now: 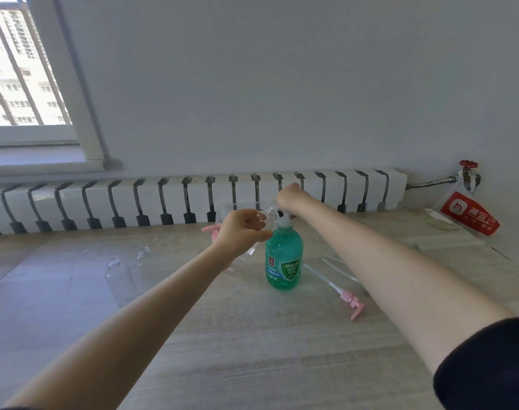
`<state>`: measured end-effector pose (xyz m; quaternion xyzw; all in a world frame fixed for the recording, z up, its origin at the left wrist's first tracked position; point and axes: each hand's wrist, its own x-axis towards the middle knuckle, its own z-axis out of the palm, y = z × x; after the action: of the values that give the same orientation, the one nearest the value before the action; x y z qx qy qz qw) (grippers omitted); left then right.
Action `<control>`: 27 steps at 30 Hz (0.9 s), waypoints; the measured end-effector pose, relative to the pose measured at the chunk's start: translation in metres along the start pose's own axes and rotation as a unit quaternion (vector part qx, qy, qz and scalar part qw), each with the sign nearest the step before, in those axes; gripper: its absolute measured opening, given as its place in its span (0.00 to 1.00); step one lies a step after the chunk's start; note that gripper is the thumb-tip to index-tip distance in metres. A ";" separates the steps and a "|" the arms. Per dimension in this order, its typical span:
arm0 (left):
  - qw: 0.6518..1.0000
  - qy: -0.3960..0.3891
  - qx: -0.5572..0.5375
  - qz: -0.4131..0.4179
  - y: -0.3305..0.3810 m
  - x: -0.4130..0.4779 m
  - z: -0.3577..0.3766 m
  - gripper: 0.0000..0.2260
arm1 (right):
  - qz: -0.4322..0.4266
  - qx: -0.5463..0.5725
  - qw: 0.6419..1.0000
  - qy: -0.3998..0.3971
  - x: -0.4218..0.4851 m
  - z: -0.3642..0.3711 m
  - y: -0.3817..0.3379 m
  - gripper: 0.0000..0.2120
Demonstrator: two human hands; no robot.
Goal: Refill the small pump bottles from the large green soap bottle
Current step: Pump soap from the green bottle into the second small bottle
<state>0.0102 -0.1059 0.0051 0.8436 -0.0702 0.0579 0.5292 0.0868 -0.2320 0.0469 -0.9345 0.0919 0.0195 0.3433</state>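
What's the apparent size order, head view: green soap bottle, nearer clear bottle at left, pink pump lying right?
1. Large green plastic soap bottle.
2. Nearer clear plastic bottle, standing left.
3. Pink plastic pump with dip tube: longer than that bottle is tall, but far thinner; close call.

1. Soap bottle (284,261): stood on table (252,350).
2. Near small bottle (119,279), far small bottle (142,253): well left of soap bottle.
3. Raised small bottle (267,216): just left of it.
4. Loose pump (348,297): lay right of it.
5. Radiator (193,199): behind it.
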 end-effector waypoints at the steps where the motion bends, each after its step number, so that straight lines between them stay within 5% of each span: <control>1: 1.000 -0.002 0.002 0.000 0.001 0.000 0.000 0.18 | -0.003 0.002 1.000 0.004 -0.001 -0.002 -0.001 0.28; 14: 1.000 -0.008 0.006 0.001 -0.001 0.002 -0.003 0.20 | -0.080 -0.064 0.995 -0.021 -0.002 0.000 0.001 0.25; 27: 1.000 -0.015 0.006 0.001 -0.009 -0.001 0.000 0.20 | -0.039 -0.025 0.999 -0.012 -0.011 0.008 0.008 0.28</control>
<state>0.0111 -0.1022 -0.0030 0.8477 -0.0786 0.0460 0.5226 0.0745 -0.2310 0.0366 -0.9455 0.0513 0.0194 0.3209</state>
